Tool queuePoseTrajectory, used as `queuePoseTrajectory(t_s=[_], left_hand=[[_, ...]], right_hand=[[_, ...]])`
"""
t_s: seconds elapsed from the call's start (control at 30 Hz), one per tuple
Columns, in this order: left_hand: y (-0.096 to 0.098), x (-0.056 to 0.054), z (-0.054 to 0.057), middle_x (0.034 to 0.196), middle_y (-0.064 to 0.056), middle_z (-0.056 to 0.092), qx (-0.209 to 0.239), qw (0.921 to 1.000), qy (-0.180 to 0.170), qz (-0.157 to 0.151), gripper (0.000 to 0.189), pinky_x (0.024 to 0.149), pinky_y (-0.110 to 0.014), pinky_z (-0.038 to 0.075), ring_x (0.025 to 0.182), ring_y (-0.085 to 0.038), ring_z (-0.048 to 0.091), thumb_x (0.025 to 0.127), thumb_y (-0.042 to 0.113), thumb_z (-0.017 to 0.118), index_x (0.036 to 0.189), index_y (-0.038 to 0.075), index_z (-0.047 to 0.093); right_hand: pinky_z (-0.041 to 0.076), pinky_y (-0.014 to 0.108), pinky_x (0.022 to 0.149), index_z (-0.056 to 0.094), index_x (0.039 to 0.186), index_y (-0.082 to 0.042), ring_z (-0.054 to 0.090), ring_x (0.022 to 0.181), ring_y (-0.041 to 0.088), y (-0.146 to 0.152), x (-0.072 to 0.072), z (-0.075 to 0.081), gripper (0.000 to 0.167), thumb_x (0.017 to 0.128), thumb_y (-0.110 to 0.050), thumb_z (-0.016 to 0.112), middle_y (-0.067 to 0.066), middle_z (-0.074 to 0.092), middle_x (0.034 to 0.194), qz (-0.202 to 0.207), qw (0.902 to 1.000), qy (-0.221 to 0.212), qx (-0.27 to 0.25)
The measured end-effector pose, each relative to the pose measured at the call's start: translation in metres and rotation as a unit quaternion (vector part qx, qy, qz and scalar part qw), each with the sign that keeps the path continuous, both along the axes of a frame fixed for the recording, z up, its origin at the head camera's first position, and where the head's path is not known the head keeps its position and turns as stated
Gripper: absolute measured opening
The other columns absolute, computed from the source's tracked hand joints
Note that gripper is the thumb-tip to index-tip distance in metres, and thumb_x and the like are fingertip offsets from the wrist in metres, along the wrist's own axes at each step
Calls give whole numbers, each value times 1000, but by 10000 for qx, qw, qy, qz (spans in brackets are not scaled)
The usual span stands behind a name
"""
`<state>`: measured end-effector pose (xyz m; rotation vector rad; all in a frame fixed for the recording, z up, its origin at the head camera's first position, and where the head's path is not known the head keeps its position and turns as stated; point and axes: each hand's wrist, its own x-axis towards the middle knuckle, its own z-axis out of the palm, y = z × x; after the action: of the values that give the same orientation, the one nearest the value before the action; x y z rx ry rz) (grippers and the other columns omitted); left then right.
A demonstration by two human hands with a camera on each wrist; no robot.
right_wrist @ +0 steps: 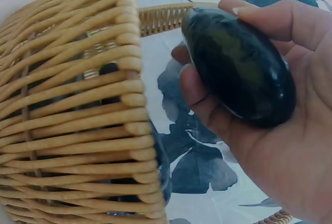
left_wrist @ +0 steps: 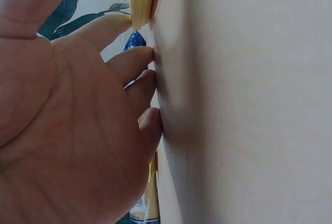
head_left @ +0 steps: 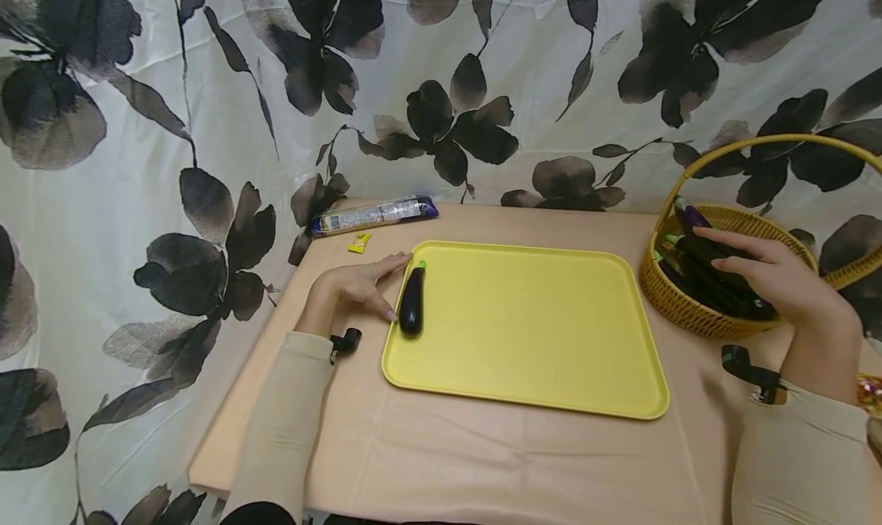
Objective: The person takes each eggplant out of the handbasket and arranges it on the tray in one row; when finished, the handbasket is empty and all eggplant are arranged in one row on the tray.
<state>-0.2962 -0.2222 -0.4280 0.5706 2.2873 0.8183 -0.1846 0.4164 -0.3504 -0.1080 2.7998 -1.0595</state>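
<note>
The right hand (head_left: 792,284) curls round a glossy, rounded dark vegetable (right_wrist: 241,68) at the woven wicker basket (head_left: 678,304) on the right. The left hand (head_left: 354,284), fingers extended, touches the smooth yellow tray (head_left: 524,334) beside a slender, shiny eggplant (head_left: 412,301) lying at its left.

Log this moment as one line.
left hand: touches left edge of yellow tray | right hand: grips dark eggplant at basket | on tray: lone eggplant

Looks like room at home, cannot be sure. Table (head_left: 248,418) with peach cloth (head_left: 517,464). White curtain (head_left: 551,20) with big dark flowers, far and left. Yellow tray (head_left: 537,326) middle, woven basket (head_left: 671,303) right.
</note>
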Motion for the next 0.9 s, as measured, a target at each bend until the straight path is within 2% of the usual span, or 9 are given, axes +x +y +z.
queuePoseTrajectory(t_s=[0.07, 0.17, 0.23, 0.3, 0.37, 0.57, 0.7, 0.73, 0.9], left_hand=[[0, 0, 0, 177, 3, -5, 52, 10000, -28, 25, 136, 132, -52, -3, 163, -23, -12, 64, 36, 100, 168, 35, 13], [-1, 0, 0, 177, 4, -4, 106, 9999, -50, 70, 136, 132, -53, -3, 163, -23, -12, 64, 35, 101, 168, 35, 14], [-1, -1, -1, 177, 4, -4, 114, 9999, -50, 84, 135, 132, -53, -3, 163, -22, -12, 64, 34, 101, 168, 36, 14], [-1, 0, -1, 177, 4, -4, 119, 9999, -65, 88, 136, 132, -53, -3, 163, -22, -12, 63, 35, 101, 168, 36, 14], [-2, -1, -2, 177, 4, -5, 121, 9998, -90, 99, 136, 132, -53, -4, 163, -23, -12, 63, 35, 101, 168, 35, 14], [-2, 0, -1, 177, 3, -4, 103, 9999, -60, 94, 136, 132, -54, -3, 163, -23, -11, 63, 36, 101, 168, 35, 14], [-1, 1, 0, 177, 3, -4, 100, 9999, -67, 78, 136, 132, -54, -3, 163, -24, -11, 63, 35, 101, 168, 34, 14], [-1, 1, 0, 177, 3, -4, 97, 9999, -67, 81, 137, 132, -54, -2, 163, -23, -11, 63, 35, 101, 168, 34, 14], [0, 1, -1, 177, 4, -3, 107, 9999, -52, 78, 139, 132, -52, -2, 163, -22, -10, 61, 35, 102, 168, 33, 14]], right_hand=[[33, 47, 126, 30, 166, -21, 13, 158, 40, 1, 2, 0, 55, 113, -27, 43, 15, 7, 175, -26, 9996, 28, -271], [45, 9, 101, 40, 161, -23, 36, 141, 16, 1, 4, 0, 52, 111, -21, 50, 5, 15, 174, -69, 9991, 271, -324], [44, 0, 80, 44, 159, -23, 43, 120, 4, -3, 5, 2, 52, 108, -17, 55, 4, 22, 168, -16, 9983, 455, -363], [48, 3, 78, 44, 159, -24, 47, 108, -4, -9, 5, 5, 56, 106, -13, 59, 5, 26, 162, 124, 9972, 565, -468], [49, 5, 77, 40, 161, -26, 48, 107, -3, -17, 4, 8, 63, 104, -10, 61, 6, 27, 161, 319, 9961, 637, -526], [43, 0, 86, 24, 167, -35, 38, 129, 0, -46, -4, 13, 82, 102, -1, 61, 1, 14, 173, 747, 9912, 704, -837], [41, 1, 95, 23, 167, -34, 34, 143, 4, -67, -9, 12, 78, 104, -3, 59, -3, 14, 174, 880, 9836, 833, -1339], [39, 7, 107, 24, 166, -35, 29, 149, 5, -72, -10, 12, 76, 105, -6, 58, -6, 13, 174, 874, 9817, 842, -1470], [38, 8, 107, 22, 166, -36, 21, 152, 20, -103, -14, 8, 66, 110, -14, 49, -6, 7, 175, 907, 9705, 917, -2038]])
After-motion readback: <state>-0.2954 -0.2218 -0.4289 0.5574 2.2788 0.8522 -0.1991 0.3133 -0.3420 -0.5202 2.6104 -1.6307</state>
